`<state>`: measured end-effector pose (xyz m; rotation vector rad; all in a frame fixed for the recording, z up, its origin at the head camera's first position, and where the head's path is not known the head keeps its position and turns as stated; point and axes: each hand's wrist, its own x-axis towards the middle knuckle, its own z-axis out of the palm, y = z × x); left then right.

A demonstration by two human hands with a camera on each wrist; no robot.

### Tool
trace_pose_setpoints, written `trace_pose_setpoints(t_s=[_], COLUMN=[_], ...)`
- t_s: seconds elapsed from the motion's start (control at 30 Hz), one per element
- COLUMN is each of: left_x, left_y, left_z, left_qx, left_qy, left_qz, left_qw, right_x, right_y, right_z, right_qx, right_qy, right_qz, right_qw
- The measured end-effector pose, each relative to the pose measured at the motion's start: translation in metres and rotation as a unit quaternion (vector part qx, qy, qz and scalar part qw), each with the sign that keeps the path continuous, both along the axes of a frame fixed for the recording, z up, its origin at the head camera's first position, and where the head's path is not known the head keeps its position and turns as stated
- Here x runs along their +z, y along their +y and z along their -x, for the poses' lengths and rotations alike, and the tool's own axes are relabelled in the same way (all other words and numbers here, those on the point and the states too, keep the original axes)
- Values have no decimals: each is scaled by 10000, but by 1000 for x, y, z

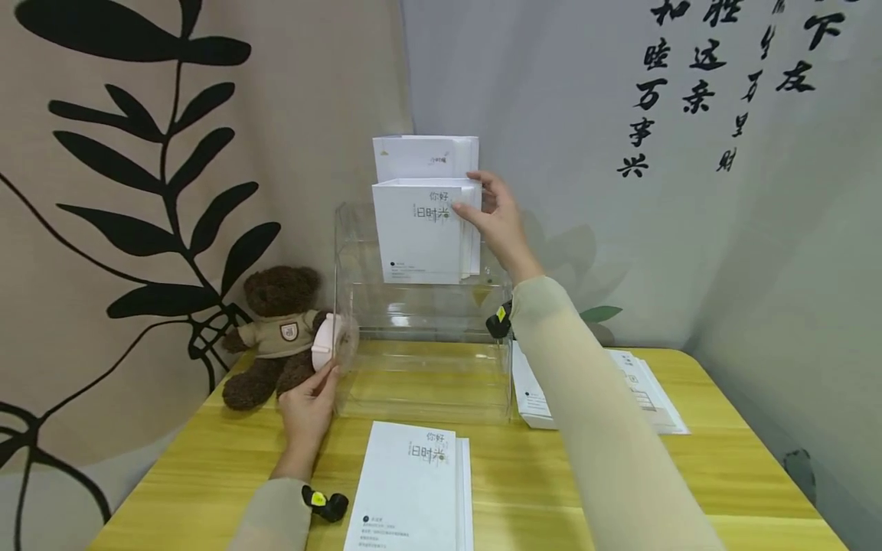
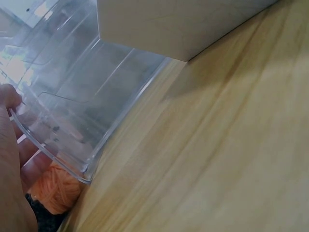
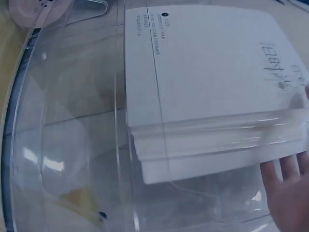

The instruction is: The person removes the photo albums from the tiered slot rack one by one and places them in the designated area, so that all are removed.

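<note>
A clear plastic tiered rack (image 1: pixel 427 306) stands on the table. My left hand (image 1: pixel 310 405) holds its lower left side edge, thumb on one side and fingers behind, as the left wrist view shows. In the upper part of the rack stand white printed booklets (image 1: pixel 420 237) in a stack, with more white booklets (image 1: pixel 406 157) behind them. My right hand (image 1: pixel 503 222) grips the front stack at its upper right edge, thumb on the front cover. Its fingertips (image 3: pixel 289 166) show beside the stack in the right wrist view.
Another white booklet stack (image 1: pixel 413 490) lies at the table's front. More white booklets (image 1: pixel 641 386) lie right of the rack, partly behind the right sleeve. A brown teddy bear (image 1: pixel 279 329) and a pink round object (image 1: pixel 324 343) are at left. Orange yarn (image 2: pixel 57 189) sits behind the rack.
</note>
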<state>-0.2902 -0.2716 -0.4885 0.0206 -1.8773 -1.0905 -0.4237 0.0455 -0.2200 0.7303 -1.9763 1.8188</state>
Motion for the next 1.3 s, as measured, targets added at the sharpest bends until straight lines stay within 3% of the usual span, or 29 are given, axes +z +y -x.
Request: trace_pose_setpoints(t_s=[0.17,0.43,0.6,0.97,1.3], left_x=[-6,-7,-3,-5,-1], left_y=[0,3,2,2,4], left_z=[-3,0,2,2,1], left_qx=[21,59,51,69,-1], left_qy=[-47,12,196,81,-412], left_qz=[-2,119,153,204,-84], left_qw=[10000,9999,9997,9997,9991], right_x=[-13,-20,-19,-32,-38], right_y=[-14,-17,-21,-27,-22], right_z=[9,9,7,1,-7], right_qx=[197,-483,-578,-863,-840], right_qy=[-158,377,809,1931,2081], right_qz=[179,-604,-483,-191,-5], right_qw=[9995,9963,9939,9772,9745])
